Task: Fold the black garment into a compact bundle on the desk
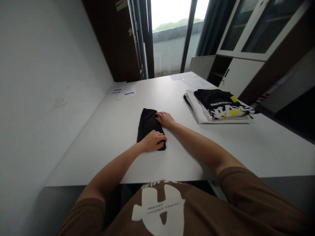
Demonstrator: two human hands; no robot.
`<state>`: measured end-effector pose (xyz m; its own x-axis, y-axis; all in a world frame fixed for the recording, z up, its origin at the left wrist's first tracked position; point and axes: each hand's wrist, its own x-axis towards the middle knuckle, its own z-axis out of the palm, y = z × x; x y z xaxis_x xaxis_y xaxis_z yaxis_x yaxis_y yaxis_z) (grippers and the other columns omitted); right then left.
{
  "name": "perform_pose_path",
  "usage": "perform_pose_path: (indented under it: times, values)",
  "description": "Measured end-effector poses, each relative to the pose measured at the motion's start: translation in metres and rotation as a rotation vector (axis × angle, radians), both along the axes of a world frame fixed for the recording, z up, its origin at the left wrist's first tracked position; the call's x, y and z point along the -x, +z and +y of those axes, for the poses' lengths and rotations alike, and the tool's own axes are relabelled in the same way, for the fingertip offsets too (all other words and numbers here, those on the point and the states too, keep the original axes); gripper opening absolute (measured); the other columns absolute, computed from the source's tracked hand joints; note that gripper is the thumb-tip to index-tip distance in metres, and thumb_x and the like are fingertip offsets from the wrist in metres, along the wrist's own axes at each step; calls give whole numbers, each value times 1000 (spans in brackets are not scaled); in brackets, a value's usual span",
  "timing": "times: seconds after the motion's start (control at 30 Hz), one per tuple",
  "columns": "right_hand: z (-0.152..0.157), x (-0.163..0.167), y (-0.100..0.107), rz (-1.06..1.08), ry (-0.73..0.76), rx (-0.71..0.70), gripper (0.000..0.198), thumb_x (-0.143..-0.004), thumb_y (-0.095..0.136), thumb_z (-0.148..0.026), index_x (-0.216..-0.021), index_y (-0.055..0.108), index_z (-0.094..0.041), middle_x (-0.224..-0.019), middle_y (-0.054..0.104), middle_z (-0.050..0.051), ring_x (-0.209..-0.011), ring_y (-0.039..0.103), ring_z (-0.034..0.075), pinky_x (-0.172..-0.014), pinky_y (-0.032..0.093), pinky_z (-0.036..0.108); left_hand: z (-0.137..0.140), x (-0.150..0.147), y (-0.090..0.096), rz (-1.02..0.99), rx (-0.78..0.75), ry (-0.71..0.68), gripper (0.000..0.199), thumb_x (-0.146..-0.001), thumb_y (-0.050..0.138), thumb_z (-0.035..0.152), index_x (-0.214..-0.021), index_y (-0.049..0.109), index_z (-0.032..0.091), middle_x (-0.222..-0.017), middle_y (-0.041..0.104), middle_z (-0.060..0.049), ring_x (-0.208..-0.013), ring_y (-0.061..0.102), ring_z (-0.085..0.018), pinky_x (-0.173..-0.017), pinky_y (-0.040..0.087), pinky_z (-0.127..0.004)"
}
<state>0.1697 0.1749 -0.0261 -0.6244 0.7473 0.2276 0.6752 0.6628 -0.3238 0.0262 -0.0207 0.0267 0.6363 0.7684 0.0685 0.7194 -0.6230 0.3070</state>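
A piece of black cloth (147, 120), folded into a narrow rectangle, lies flat on the white table (103, 137) in front of me. It looks like a garment, but its kind does not show. My left hand (154, 141) rests on the near end of the cloth, fingers bent loosely towards its right edge and thumb apart from them. Farther up, my right hand (166, 120) touches the right edge of the cloth, with its fingers spread and lying nearly flat. Parts of the cloth are covered by both hands.
To the right lies a stack of folded clothes: a black printed shirt (216, 100) on white cloth (197, 106). Papers (126, 91) lie at the far left and a sheet (194, 80) at the far end. A wall (49, 82) borders the table's left side.
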Motion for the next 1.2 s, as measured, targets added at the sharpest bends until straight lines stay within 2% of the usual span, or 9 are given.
perform_pose_path:
  times: [1.2]
  values:
    - [3, 0, -3, -4, 13, -8, 54, -115, 51, -45, -164, 62, -23, -165, 64, 11, -156, 55, 33, -133, 40, 51, 0, -1, 3, -2, 16, 0, 18, -105, 59, 20, -117, 73, 23, -119, 81, -5, -112, 73, -25, -98, 44, -42]
